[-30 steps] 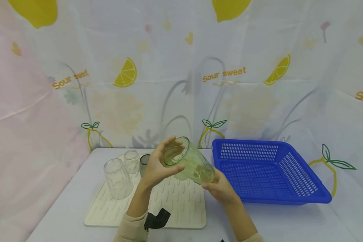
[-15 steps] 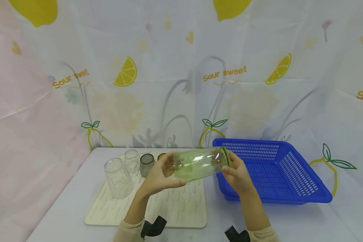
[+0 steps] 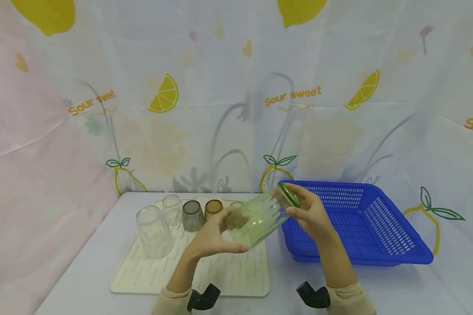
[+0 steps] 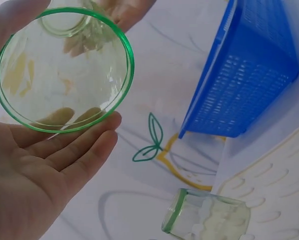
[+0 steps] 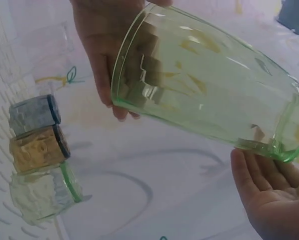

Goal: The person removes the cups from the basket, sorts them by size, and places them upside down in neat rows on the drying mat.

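Observation:
Both hands hold a pale green glass tumbler (image 3: 258,221) tilted in the air above the mat's right side. Its rim points down to the left and its thick base up to the right. At the rim, the left hand (image 3: 213,238) grips with thumb in front and fingers behind. The right hand (image 3: 311,214) grips the base between thumb and fingers. In the left wrist view the tumbler's green rim (image 4: 130,55) frames a see-through interior. From the right wrist, the tumbler (image 5: 204,95) shows side-on, with the left hand (image 5: 107,40) around its rim end.
A cream drying mat (image 3: 232,280) lies on the white table (image 3: 79,271). On it stand a large clear glass (image 3: 154,234), a smaller clear glass (image 3: 172,212), a grey glass (image 3: 192,217), an amber glass (image 3: 213,208) and a small green glass (image 5: 44,192). A blue basket (image 3: 370,260) stands right.
The tumbler has swung from base low at the right, through nearly level, to base raised. My right hand has moved up and right; my left hand has lowered slightly and stays at the rim.

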Available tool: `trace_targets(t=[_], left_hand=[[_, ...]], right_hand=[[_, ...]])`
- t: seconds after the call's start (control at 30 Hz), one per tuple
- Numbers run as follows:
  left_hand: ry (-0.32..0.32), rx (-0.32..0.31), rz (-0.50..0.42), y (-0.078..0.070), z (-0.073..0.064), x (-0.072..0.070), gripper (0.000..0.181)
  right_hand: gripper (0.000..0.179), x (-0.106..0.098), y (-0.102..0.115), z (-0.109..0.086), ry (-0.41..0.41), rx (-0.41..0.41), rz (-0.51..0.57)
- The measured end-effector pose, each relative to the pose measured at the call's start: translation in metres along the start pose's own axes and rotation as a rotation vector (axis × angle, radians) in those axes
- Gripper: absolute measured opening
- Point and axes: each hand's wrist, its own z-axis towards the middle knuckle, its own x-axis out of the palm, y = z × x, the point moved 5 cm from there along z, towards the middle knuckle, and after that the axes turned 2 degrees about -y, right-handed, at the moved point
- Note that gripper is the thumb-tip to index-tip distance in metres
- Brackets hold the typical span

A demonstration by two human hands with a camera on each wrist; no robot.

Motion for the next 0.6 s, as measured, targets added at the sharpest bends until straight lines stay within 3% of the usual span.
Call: trace_targets(t=[0.2,0.33,0.5,0.6], left_hand=[[0.006,-0.006,0.039,0.004,0.002,0.01,0.075],[0.015,-0.023,0.067,0.008,0.004,0.016,0.077],[0.031,0.011,0.106,0.011,0.007,0.024,0.075],[0.038,0.042,0.081,0.013,0.009,0.029,0.076]], right_hand=[[0.044,0.007,0.005,0.007,0.044,-0.01,-0.026],[0.046,0.012,0.006,0.011,0.069,-0.006,-0.102],[0.051,0.021,0.006,0.014,0.116,0.012,-0.193],[0.056,0.027,0.007,0.016,0.158,0.003,-0.256]])
